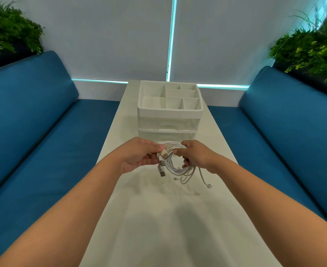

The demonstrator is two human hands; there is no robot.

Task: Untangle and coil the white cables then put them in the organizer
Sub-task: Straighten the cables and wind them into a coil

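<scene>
We hold the white cables in the air above the near middle of the white table, just in front of the organizer. The bundle is wound into a rough ring of several loops. Our left hand grips the left side of the ring, fingers curled round the strands, with a USB plug sticking out beside the thumb and a second plug hanging just below it. Our right hand grips the right side of the ring, its fingers hooked through the loops from behind. Two loose ends trail down from the ring towards the table on the right; we cannot tell whether they touch the surface.

The organizer stands at the far end of the table, well apart from the hands. Its open top tray is split into several compartments, and below the tray sit two clear drawers stacked one on the other, both pushed in.

Blue cushioned benches run along the left and right of the table. Green plants stand behind the benches at the far left and far right corners. Pale roller blinds cover the far wall, with a bright strip of light between them.
</scene>
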